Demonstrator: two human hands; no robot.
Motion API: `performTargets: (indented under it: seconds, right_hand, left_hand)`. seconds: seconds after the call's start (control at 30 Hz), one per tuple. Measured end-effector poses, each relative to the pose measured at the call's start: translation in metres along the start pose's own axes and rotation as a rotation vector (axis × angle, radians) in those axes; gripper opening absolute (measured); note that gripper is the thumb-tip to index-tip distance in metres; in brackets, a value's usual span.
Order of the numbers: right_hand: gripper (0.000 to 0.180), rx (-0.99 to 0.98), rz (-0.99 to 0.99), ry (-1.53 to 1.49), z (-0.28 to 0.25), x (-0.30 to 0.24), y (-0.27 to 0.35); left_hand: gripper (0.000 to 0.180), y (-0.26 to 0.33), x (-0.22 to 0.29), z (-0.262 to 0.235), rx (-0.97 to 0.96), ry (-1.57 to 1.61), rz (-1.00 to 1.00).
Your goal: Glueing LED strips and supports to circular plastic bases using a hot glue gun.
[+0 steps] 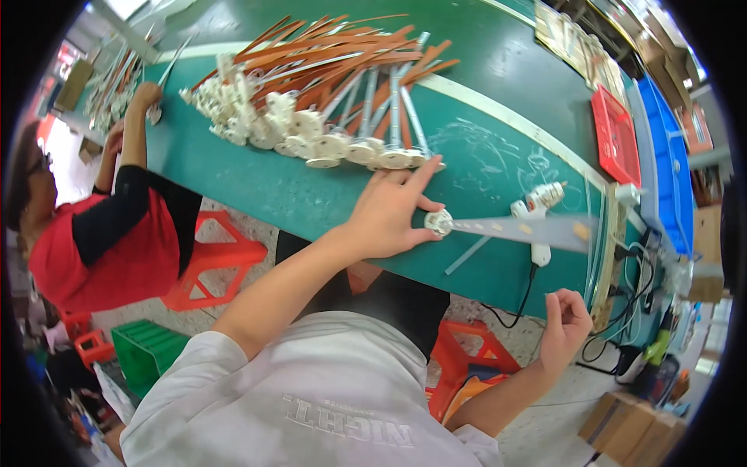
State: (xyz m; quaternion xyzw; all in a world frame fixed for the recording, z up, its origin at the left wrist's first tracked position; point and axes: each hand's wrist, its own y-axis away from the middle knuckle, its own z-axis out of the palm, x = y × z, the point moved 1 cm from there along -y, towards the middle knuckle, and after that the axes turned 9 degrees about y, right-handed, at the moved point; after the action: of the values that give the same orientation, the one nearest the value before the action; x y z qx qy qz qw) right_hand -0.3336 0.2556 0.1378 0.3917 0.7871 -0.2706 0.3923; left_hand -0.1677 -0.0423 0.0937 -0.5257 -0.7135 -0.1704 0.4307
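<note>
My left hand point(393, 208) reaches over the front edge of the green table, its thumb and a finger pinching a small white round disc point(439, 222). From that disc a pale LED strip point(521, 229) stretches to the right, smeared by motion. The index finger points up to the front of a pile of white discs point(331, 146), which are fixed to orange and silvery strips point(334, 66). Beyond the table's near edge on the right, my right hand point(565, 331) is raised with its fingers curled in; nothing shows in it.
Behind the blurred strip lies a white glue gun point(538, 204) with a clear glue stick point(467, 255) and black cable. A red tray point(616, 136) and a blue bin point(661, 167) stand right. A co-worker in red point(105, 241) sits left. Red stools point(467, 354) stand below.
</note>
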Motion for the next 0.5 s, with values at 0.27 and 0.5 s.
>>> performTargets:
  seconds: [0.27,0.5]
  right_hand:
    - [0.008,0.296,0.303,0.545,-0.019,0.055,0.013]
    - [0.032,0.33,-0.067,0.611,0.02,-0.005,-0.033]
  left_hand:
    - [0.109,-0.006,0.005,0.003,0.017,-0.043,0.003]
    - [0.109,-0.012,0.008,0.002,-0.01,-0.051,-0.055]
